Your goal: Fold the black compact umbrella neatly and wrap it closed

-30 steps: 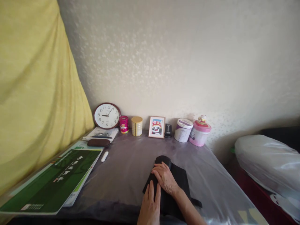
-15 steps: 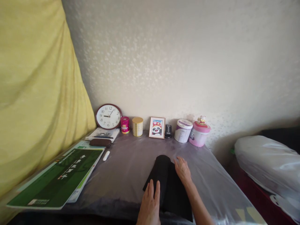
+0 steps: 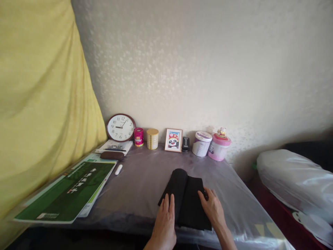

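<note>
Black cloth (image 3: 194, 205): left part rolled, right part flat, not rolled yet | left hand (image 3: 165, 222): straight fingers on rolled part | right hand (image 3: 213, 208): bent at right edge, can't tell if gripping

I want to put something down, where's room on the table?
Between the white stick and black cloth, or between the right hand and right table edge. It's crowded along the wall, from clock to pink tub, and left, around the green book.
</note>
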{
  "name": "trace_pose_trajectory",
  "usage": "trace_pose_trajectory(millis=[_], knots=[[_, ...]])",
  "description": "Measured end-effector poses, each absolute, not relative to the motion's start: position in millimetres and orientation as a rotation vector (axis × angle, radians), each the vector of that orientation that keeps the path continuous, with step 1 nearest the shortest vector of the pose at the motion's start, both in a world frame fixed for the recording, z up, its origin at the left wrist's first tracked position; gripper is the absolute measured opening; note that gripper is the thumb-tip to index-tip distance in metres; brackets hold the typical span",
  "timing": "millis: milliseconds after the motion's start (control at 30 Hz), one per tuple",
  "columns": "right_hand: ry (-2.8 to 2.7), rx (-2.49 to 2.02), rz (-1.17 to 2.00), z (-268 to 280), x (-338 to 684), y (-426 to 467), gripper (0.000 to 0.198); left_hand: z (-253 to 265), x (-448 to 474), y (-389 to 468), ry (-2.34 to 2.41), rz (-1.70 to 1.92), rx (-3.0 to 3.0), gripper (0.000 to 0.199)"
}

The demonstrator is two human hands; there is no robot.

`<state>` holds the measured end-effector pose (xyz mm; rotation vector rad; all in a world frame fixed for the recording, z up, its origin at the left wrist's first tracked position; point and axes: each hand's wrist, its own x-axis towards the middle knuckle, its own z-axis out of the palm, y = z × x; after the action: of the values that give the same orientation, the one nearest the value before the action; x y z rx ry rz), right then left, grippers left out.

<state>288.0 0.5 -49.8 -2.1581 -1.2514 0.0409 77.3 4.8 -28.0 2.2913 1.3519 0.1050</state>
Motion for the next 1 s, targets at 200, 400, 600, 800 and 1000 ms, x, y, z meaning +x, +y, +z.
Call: trace_pose_trajectory(millis=[200, 400, 600, 800, 1000], knots=[[-1.195, -2.006, 0.389, -37, 285, 0, 0.043, -35, 78, 5, 1.377, 0.100, 2.333, 0.093], [-1.145, -1.594, 0.803, -15, 263, 15, 0.031, -30, 80, 4, 1.399, 0.048, 2.371, 0.093], [-1.066, -1.339, 0.943, -14, 230, 49, 0.031, -40, 80, 5, 1.381, 0.117, 2.449, 0.092], [-1.094, -1.405, 0.901, -38, 218, 73, 0.025, -52, 78, 9, 1.379, 0.201, 2.428, 0.088], [-1.275, -1.585, 0.755, -42, 217, 81, 0.024, -55, 69, 13, 1.357, 0.287, 2.404, 0.080]])
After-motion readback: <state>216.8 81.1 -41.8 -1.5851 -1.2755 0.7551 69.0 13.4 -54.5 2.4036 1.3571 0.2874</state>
